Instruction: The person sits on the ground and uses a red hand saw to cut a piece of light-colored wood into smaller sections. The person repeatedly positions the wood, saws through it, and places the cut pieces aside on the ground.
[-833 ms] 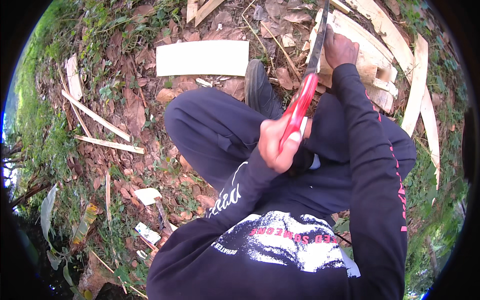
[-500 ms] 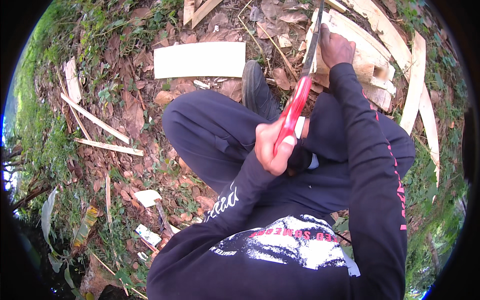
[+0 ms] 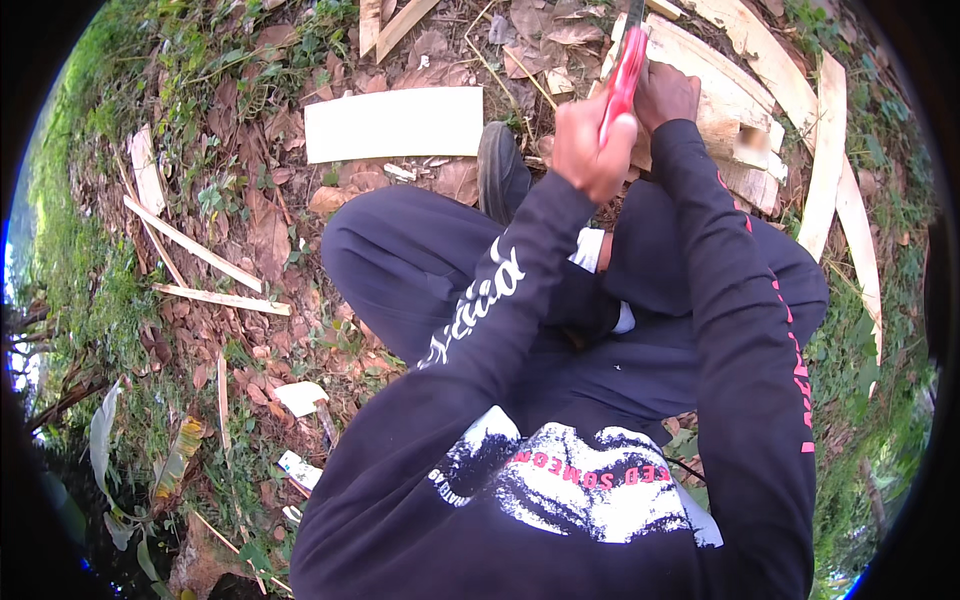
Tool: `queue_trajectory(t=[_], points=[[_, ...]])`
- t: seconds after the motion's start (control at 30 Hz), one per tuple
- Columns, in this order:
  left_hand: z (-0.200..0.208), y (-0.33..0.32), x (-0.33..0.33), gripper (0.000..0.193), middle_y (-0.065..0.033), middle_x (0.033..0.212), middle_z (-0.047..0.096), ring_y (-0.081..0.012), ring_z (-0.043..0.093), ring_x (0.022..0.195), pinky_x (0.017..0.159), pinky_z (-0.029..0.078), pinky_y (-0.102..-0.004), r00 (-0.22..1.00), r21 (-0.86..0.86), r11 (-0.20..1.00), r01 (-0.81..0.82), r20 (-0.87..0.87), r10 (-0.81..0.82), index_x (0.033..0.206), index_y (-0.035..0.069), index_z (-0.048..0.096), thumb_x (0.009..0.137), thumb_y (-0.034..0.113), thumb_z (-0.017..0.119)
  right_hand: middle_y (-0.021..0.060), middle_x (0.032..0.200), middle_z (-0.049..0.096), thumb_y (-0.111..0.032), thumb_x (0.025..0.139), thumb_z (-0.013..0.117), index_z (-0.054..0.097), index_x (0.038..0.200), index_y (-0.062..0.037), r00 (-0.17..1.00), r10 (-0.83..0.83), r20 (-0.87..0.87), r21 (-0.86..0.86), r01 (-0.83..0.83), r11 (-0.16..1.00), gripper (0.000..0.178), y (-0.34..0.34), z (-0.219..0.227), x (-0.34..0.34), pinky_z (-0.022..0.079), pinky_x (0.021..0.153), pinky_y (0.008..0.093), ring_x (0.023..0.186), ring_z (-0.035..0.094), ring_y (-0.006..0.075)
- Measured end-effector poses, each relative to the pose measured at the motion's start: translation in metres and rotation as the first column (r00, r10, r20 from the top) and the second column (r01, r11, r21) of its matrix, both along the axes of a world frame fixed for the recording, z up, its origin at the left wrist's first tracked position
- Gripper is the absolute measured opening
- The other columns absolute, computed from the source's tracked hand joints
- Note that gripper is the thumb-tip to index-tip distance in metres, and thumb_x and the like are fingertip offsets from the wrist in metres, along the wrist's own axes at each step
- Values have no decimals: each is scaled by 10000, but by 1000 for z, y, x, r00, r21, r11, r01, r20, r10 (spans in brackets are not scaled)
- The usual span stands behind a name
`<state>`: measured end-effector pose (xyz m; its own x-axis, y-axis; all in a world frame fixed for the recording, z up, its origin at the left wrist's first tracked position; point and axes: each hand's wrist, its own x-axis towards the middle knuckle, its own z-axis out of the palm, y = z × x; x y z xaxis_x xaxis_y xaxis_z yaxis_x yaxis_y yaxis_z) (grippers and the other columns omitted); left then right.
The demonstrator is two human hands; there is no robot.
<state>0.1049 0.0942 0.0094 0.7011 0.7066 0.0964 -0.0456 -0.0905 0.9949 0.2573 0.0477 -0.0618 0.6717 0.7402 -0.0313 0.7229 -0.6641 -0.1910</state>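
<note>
My left hand (image 3: pixel 594 145) is closed around the red handle of a hand saw (image 3: pixel 625 72). The saw's narrow dark blade points away from me and runs out of view at the top edge. Just to the right, my right hand (image 3: pixel 668 95) is closed, its fingers curled down on a pale, rough-cut block of wood (image 3: pixel 722 115). The blade lies along the left side of that wood; where its teeth touch is hidden. Both hands are close together beyond my crossed legs.
A flat white rectangular board (image 3: pixel 395 124) lies on the leaves ahead, left of my dark shoe (image 3: pixel 502 170). Long wood strips (image 3: pixel 826 150) lie to the right of the block. Thin sticks (image 3: pixel 195 243) are scattered at left. Leaf litter and green plants surround me.
My left hand has pushed the saw forward, away from me, and its handle is now beside my right hand. The right hand stays on the wood.
</note>
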Motion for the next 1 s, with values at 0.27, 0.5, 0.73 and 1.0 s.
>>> queue_trajectory(t=[0.27,0.5,0.73,1.0], points=[[34,-52,-84,361,-3,544,485,-64,420,479,471,308,-239,999,-244,969,28,33,-20,937,-109,625,867,219,492,179,779,707,-527,1034,271,760,804,-99,992,-120,-31,4,120,993,689,-12,-6,13,354,865,471,790,661,331],[13,-41,-60,329,8,553,460,-63,387,492,476,294,-267,997,-162,985,60,-44,-67,768,-49,570,901,243,501,195,825,709,-478,1035,267,755,905,-83,972,-174,-158,-112,157,981,641,2,14,16,368,858,487,820,661,373],[3,0,5,255,-9,577,483,-89,418,505,489,322,-268,998,-90,995,41,-45,-46,767,-32,568,892,176,491,155,775,699,-442,1041,313,748,851,-115,993,-45,-107,24,48,999,576,3,4,7,347,791,460,813,656,318],[30,-53,-73,505,-10,562,481,-51,399,480,464,280,-225,1000,-261,965,21,1,-22,998,-168,621,885,308,499,154,759,695,-455,1042,327,739,802,-78,982,-166,-89,60,172,983,608,-9,11,11,347,817,457,814,650,308]])
